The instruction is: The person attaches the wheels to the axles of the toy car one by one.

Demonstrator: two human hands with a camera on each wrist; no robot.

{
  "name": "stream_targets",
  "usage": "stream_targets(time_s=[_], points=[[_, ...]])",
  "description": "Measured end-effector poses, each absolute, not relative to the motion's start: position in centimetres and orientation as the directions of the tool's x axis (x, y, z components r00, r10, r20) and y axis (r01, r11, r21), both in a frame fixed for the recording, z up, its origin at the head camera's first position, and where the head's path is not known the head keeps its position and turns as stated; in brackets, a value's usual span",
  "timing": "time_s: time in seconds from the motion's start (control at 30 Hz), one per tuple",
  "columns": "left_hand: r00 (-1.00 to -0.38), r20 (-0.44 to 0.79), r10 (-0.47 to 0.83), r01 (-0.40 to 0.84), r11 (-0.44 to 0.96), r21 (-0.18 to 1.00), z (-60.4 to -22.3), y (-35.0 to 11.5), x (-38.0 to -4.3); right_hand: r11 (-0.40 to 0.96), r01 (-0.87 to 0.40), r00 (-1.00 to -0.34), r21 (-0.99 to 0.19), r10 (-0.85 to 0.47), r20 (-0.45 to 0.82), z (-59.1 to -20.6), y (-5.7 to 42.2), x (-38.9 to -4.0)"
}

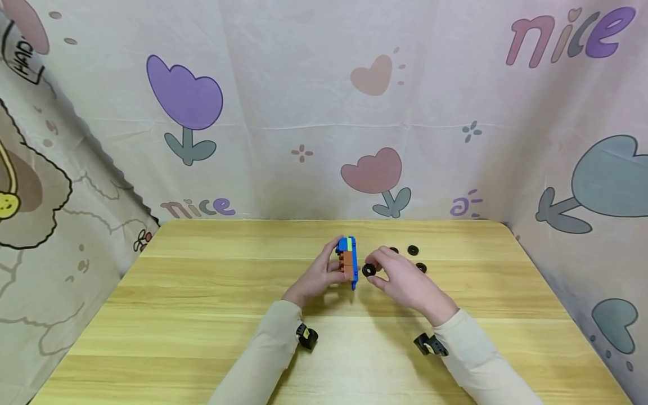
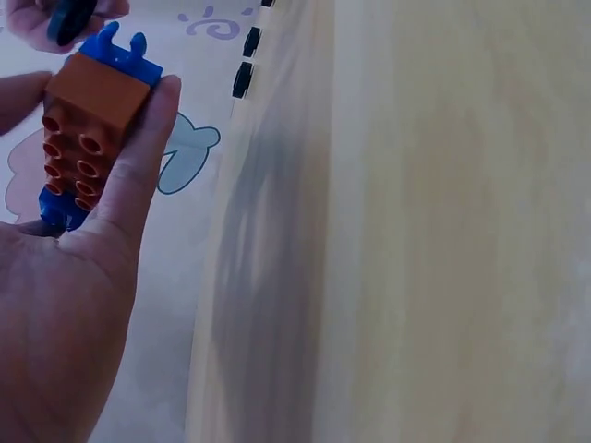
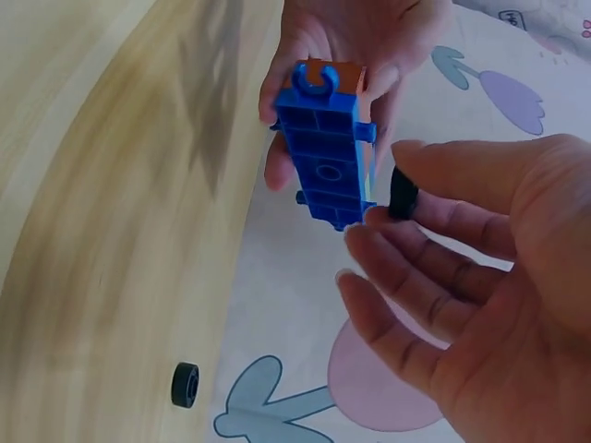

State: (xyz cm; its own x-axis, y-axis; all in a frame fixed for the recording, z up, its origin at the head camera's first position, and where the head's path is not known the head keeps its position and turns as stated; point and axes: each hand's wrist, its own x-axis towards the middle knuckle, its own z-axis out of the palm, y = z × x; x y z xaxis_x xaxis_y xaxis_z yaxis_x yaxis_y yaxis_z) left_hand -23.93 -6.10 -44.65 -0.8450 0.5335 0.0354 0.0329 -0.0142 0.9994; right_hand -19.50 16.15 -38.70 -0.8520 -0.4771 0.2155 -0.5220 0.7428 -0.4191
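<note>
My left hand grips a toy vehicle of blue, orange and yellow-green building blocks by its orange part, tipped so its blue underside faces right. In the right wrist view, the blue chassis shows axle stubs along its sides and a hook at one end; the stubs I can see carry no wheels. My right hand pinches a small black wheel between thumb and fingers, just right of the vehicle. From the right wrist, that wheel appears close to one stub; whether they touch I cannot tell.
Behind my right hand, more black wheels lie on the wooden table: one wheel stands apart, another wheel is beside the hand, and a third is partly hidden by it. A printed curtain hangs along the back edge.
</note>
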Motion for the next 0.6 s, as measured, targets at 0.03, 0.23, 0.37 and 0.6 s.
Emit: stream_targets(time_s=[0.03,0.23,0.37,0.6], points=[[-0.846,0.041,0.531,0.037,-0.018,0.999,-44.7,-6.1,-23.9,0.739,-0.525,-0.850,-0.422,-0.481,0.215,-38.7,16.1,-19.5],[-0.844,0.081,0.530,0.055,-0.064,0.996,-44.8,-5.9,-24.0,0.708,-0.551,-0.832,-0.441,-0.505,0.230,-38.7,15.7,-19.4],[-0.846,0.106,0.523,0.066,-0.094,0.993,-44.9,-5.9,-24.1,0.687,-0.561,-0.825,-0.462,-0.511,0.241,-38.9,15.4,-19.5],[-0.847,0.126,0.517,0.074,-0.121,0.990,-45.2,-5.8,-24.0,0.658,-0.564,-0.819,-0.500,-0.525,0.233,-39.3,15.0,-19.6]])
